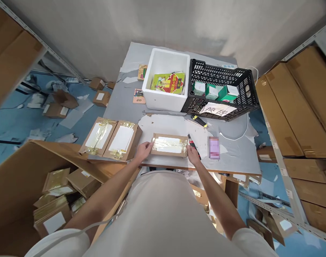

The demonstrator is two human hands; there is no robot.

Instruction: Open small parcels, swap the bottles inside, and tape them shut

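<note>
A small cardboard box (169,145), sealed with clear tape over a white label, is at the table's front edge. My left hand (144,150) grips its left end, and my right hand (193,154) grips its right end. Just beyond my right hand lies a red and black utility knife (194,146). Two taped, labelled cardboard boxes, one nearer (122,140) and one farther (98,137), stand side by side left of my left hand. A yellow and black cutter (199,121) rests behind the held box. To the right is a blurred pinkish-purple rectangle (214,147).
A white foam box (164,101) with colourful booklets and a black plastic crate (222,76) with green-white boxes stand at the back of the table (125,103). A large carton (18,178) full of parcels is at lower left. Shelving with cartons (299,103) borders the right.
</note>
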